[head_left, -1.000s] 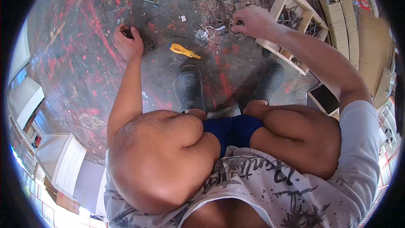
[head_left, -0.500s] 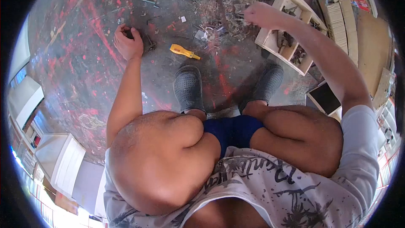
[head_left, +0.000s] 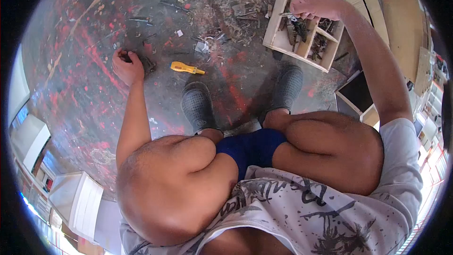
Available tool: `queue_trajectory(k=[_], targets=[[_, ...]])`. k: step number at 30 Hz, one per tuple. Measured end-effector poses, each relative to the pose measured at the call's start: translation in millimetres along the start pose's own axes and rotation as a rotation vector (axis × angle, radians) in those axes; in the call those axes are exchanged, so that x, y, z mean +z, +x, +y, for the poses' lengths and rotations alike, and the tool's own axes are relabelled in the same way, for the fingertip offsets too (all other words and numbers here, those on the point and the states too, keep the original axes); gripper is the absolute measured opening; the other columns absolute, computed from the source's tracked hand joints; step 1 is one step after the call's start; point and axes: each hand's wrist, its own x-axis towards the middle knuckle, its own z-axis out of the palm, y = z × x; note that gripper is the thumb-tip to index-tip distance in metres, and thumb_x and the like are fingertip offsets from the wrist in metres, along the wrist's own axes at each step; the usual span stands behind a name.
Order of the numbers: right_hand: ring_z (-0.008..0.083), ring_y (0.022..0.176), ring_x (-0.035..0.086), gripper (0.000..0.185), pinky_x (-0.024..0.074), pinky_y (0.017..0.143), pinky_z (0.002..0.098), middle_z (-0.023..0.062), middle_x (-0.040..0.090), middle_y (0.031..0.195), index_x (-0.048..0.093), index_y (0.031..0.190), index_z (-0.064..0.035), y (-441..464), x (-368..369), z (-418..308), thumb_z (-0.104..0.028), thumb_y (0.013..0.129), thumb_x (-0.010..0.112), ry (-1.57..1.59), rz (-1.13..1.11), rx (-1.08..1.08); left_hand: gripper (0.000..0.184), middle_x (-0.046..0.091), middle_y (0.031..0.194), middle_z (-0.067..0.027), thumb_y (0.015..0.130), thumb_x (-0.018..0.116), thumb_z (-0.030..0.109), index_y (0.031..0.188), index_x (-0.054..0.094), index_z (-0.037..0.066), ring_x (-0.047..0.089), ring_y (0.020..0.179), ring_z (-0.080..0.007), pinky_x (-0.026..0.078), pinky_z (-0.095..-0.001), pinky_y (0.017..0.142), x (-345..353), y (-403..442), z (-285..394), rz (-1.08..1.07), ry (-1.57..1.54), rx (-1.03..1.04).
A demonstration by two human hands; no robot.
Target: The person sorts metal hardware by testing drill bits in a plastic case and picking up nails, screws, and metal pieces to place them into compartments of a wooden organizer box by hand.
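My right hand is over a wooden box with compartments, its fingers pinched together. A thin, light-coloured piece sticks out from the fingertips. Inside the box lie dark metal bits, partly covered by the hand. On the left, my left hand rests low at the floor with curled fingers. Something dark shows between its thumb and fingers, too unclear to name. Just right of that hand are small dark pieces. A yellow-handled tool lies on the floor between the two hands.
Scraps and metal bits are scattered over the stained floor. Cardboard pieces lie right of the box, with a dark open-topped box nearer me. My shoes stand behind the yellow-handled tool.
My right hand has gone from the floor scraps beside the wooden box to above its compartments. The view has shifted slightly; my left hand keeps its place by the dark pieces.
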Motion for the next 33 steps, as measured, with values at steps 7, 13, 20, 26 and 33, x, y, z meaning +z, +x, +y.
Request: queue_trajectory(k=[7, 13, 20, 26, 33], targets=[[0.0107, 0.056, 0.048, 0.036, 0.0393, 0.052, 0.032, -0.0014, 0.052, 0.066, 0.065, 0.079, -0.0046, -22.1, 1.5, 10.9, -0.036, 0.097, 0.06, -0.339, 0.006, 0.032, 0.038, 0.066, 0.103, -0.008, 0.087, 0.068, 0.019, 0.122, 0.059, 0.007, 0.063, 0.102, -0.0307, 0.046, -0.0468, 0.095, 0.5, 0.7, 2.2, 0.02, 0.053, 0.04], [0.0154, 0.069, 0.058, 0.031, 0.0502, 0.065, 0.0351, 0.0023, 0.063, 0.076, 0.073, 0.099, -0.0033, -24.4, 10.8, 16.8, -0.033, 0.096, 0.064, -0.391, 0.049, 0.053, 0.037, 0.066, 0.104, -0.0091, 0.087, 0.067, 0.018, 0.121, 0.06, 0.006, 0.062, 0.104, -0.0319, 0.045, -0.0475, 0.096, -1.2, -0.3, 5.2, 0.005, 0.032, 0.025], [0.0211, 0.106, 0.07, 0.042, 0.0592, 0.089, 0.0342, 0.013, 0.071, 0.116, 0.063, 0.132, -0.0014, -21.9, 22.3, 30.0, -0.017, 0.093, 0.059, 0.007, -0.068, -0.026, 0.037, 0.066, 0.102, -0.0094, 0.086, 0.067, 0.017, 0.12, 0.06, 0.006, 0.062, 0.103, -0.0321, 0.046, -0.0476, 0.095, 5.5, -0.1, -7.6, -0.003, 0.023, 0.016], [0.0249, 0.12, 0.068, 0.037, 0.058, 0.099, 0.035, 0.0164, 0.069, 0.127, 0.064, 0.129, 0.0005, -18.7, 18.7, 20.7, -0.014, 0.095, 0.058, 0.065, 0.012, -0.007, 0.037, 0.066, 0.102, -0.0085, 0.085, 0.067, 0.018, 0.12, 0.06, 0.007, 0.062, 0.102, -0.0317, 0.045, -0.0473, 0.096, -0.2, 1.4, 4.1, 0.023, 0.023, 0.025], [0.0285, 0.085, 0.073, 0.022, 0.0584, 0.079, 0.0425, 0.0159, 0.072, 0.093, 0.065, 0.108, -0.0018, 12.7, 9.0, -8.0, -0.021, 0.098, 0.066, -0.622, 0.62, -0.249, 0.038, 0.067, 0.103, -0.0069, 0.086, 0.067, 0.02, 0.121, 0.06, 0.008, 0.062, 0.106, -0.0307, 0.043, -0.0481, 0.1, -1.5, 0.9, 5.9, -0.007, 0.047, -0.01]])
